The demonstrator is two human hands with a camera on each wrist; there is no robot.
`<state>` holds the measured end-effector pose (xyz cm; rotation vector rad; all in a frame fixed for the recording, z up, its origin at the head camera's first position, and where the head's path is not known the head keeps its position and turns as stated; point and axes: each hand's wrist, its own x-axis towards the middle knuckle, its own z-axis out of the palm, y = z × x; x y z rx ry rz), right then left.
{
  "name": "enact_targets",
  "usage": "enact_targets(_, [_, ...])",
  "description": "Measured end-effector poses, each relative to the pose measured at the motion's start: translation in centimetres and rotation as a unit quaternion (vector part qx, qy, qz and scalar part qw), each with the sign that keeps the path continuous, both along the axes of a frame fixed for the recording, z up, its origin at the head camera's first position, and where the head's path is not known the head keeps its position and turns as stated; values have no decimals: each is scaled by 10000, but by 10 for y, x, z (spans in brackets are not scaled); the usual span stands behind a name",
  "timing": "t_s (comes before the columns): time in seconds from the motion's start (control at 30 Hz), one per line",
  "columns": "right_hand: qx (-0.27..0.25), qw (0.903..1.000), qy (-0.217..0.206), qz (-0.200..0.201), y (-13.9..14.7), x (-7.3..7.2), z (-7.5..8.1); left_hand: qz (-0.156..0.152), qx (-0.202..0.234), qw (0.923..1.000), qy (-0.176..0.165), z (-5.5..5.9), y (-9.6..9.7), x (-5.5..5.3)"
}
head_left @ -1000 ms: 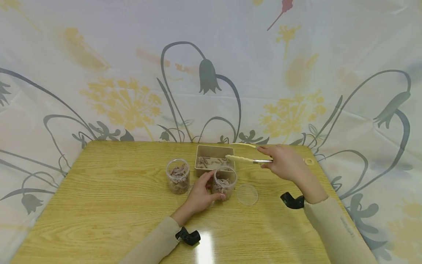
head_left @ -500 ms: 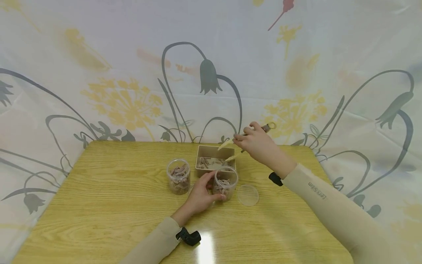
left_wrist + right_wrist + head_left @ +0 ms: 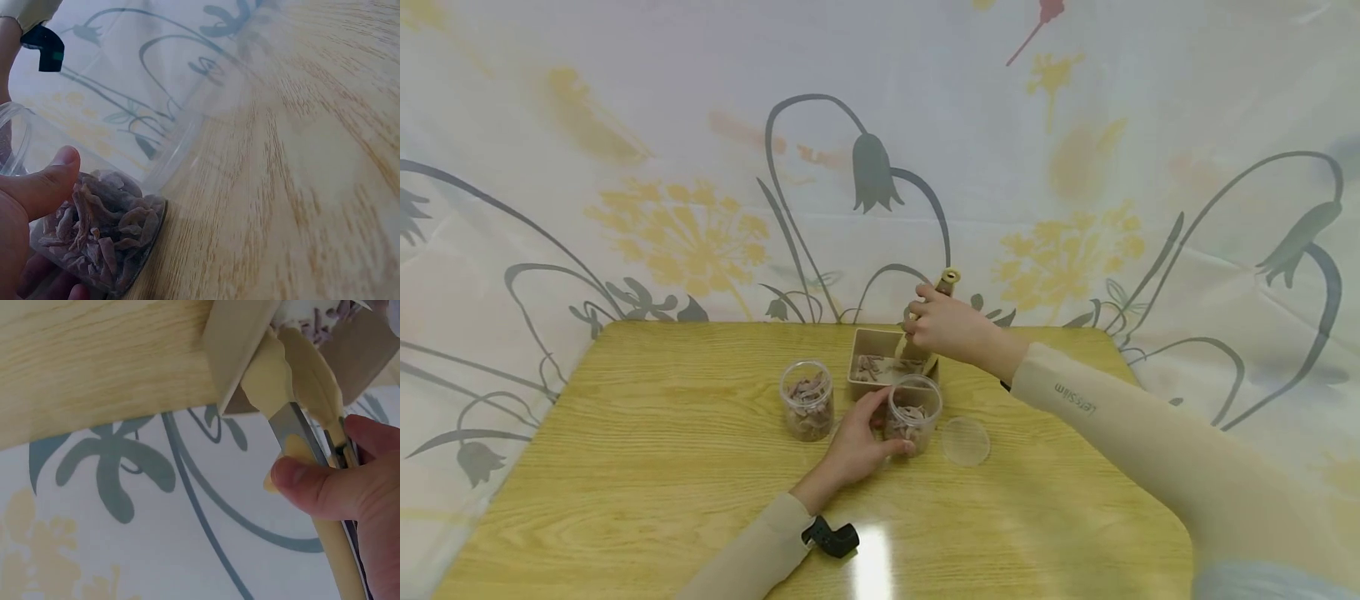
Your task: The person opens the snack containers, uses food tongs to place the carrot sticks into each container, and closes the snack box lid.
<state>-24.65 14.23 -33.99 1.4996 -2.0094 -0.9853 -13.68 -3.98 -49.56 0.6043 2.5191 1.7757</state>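
Note:
My left hand [image 3: 857, 442] grips a clear round jar [image 3: 916, 417] standing on the table, thumb along its near side. Brownish-purple dried strips [image 3: 103, 225] fill the lower part of this jar. Behind it is a beige rectangular box [image 3: 868, 346] with a few similar strips scattered on its pale bottom. Over the box's right side, my right hand [image 3: 951, 325] holds tongs [image 3: 297, 419] with cream-coloured tips and metal arms. Those tips point down into the box, close together in the right wrist view. Left of the held jar stands a second clear jar [image 3: 807, 402], fuller with strips.
A clear round lid [image 3: 966, 442] lies flat on the wooden table [image 3: 662, 467], right of the held jar. A flower-patterned cloth [image 3: 700, 167] hangs along the table's back edge.
My right hand has swung left with the tongs, turning them from level to steeply downward, and their tips have gone into the box. The left hand and jars have stayed put.

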Motion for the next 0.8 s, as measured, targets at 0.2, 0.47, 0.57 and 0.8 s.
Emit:
enact_targets(0.2, [-159, 9995, -178, -212, 0, -5, -10, -45, 16, 10000, 75, 0, 1, -2])
enact_targets(0.47, [-692, 9930, -734, -607, 3, -11, -16, -22, -41, 10000, 78, 0, 1, -1])
enact_targets(0.57, [-930, 9815, -1344, -995, 4, -10, -16, -20, -64, 9999, 82, 0, 0, -1])
enact_targets(0.8, [-922, 9136, -3015, -2569, -3, -6, -16, -23, 7, 10000, 48, 0, 0, -1])
